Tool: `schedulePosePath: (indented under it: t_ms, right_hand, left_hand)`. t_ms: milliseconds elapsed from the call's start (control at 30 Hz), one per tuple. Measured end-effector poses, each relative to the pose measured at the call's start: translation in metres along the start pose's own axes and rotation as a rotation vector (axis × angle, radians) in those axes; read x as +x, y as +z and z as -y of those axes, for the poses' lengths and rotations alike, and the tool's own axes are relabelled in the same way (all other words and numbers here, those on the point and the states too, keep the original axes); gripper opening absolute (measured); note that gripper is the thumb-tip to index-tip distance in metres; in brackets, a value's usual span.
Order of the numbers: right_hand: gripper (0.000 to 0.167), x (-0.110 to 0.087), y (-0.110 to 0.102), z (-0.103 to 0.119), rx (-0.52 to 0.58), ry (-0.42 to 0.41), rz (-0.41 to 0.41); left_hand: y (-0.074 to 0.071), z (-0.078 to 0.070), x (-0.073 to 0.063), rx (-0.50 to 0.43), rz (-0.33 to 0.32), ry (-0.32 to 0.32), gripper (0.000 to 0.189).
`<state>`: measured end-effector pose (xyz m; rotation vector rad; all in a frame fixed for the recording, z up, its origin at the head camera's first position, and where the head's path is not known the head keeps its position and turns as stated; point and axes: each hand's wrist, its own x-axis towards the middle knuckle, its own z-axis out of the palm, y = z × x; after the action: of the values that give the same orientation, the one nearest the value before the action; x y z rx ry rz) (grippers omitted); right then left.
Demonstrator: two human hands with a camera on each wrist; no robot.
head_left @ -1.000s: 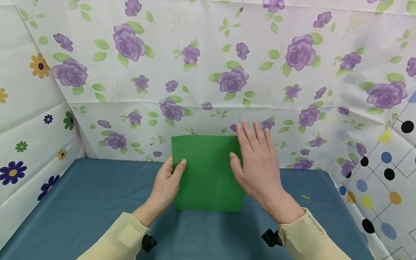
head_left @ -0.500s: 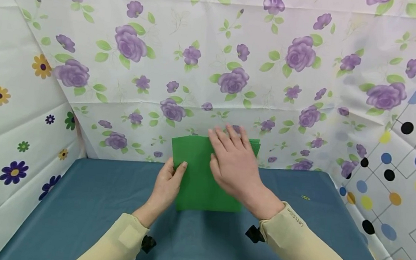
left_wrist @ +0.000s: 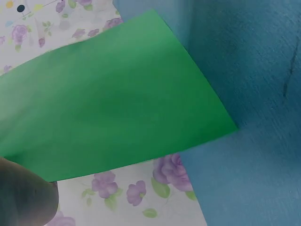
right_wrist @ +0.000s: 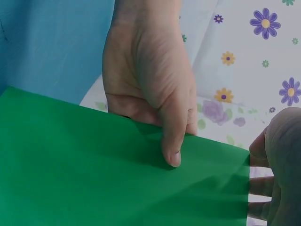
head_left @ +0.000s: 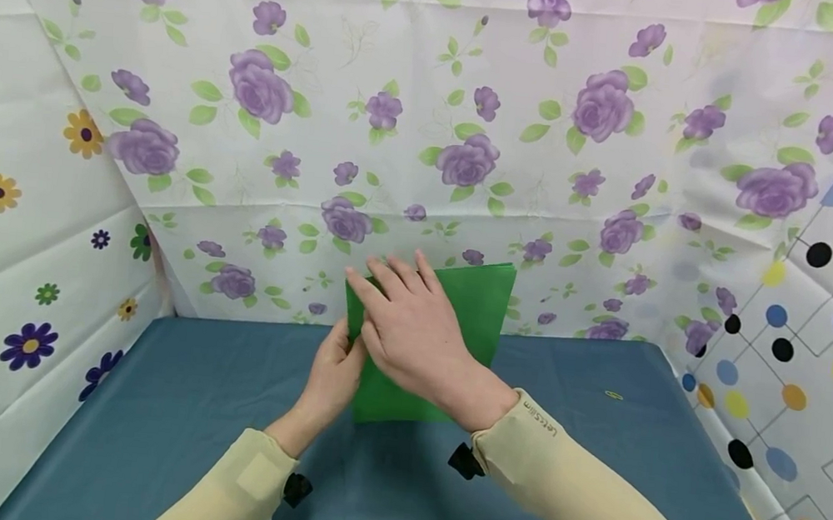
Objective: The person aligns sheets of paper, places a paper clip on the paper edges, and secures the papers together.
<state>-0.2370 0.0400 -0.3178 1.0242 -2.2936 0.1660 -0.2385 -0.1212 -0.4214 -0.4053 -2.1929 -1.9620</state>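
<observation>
A green paper sheet (head_left: 478,308) stands tilted up over the table, with a second layer showing along its upper right edge. My left hand (head_left: 330,377) pinches its left side, and in the right wrist view the left thumb (right_wrist: 173,141) lies on the front face. My right hand (head_left: 417,327) is across the upper left part, fingers extended, their tips at the top edge near the left corner. It hides much of the sheet's middle in the head view. The left wrist view shows the lower part of the sheet (left_wrist: 113,103) smooth and bare.
A blue cloth (head_left: 183,413) covers the table. Toward the right lies a small yellow loop, like a paper clip (head_left: 613,394). Flower-printed sheeting (head_left: 405,66) rises behind the table, with patterned sheeting at both sides.
My right hand has moved left across the sheet, from the upper right corner to the upper left. The sheet's right side now tilts up. The left hand keeps its grip.
</observation>
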Motion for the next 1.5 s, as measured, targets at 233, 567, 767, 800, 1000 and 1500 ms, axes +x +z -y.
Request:
schedulePosePath:
  t_ms: [233,567,767,800,1000,1500]
  right_hand:
    - [0.047,-0.007,-0.004,-0.012,-0.008,0.064,0.036]
    - [0.043,-0.051,-0.011,-0.068,-0.03,0.167,-0.1]
    - [0.042,-0.078,-0.01,-0.096,0.153,0.337,-0.201]
    - [0.044,-0.082,-0.008,-0.098,0.253,0.391,-0.197]
    - [0.053,-0.094,0.013,-0.097,0.971,0.701,-0.143]
    - [0.036,-0.126,0.075,-0.074,1.209,1.046,-0.139]
  left_hand:
    - [0.001,0.0,-0.001,-0.086,0.016,0.037,0.037]
    - [0.005,-0.001,0.001,-0.033,-0.021,0.044,0.035]
    - [0.004,-0.001,0.001,-0.051,-0.02,0.034,0.036]
    - [0.004,-0.001,0.001,-0.056,-0.022,0.037,0.035]
    - [0.003,0.0,0.002,-0.066,-0.025,0.041,0.034]
    - [0.005,0.02,-0.007,-0.019,-0.023,-0.014,0.035]
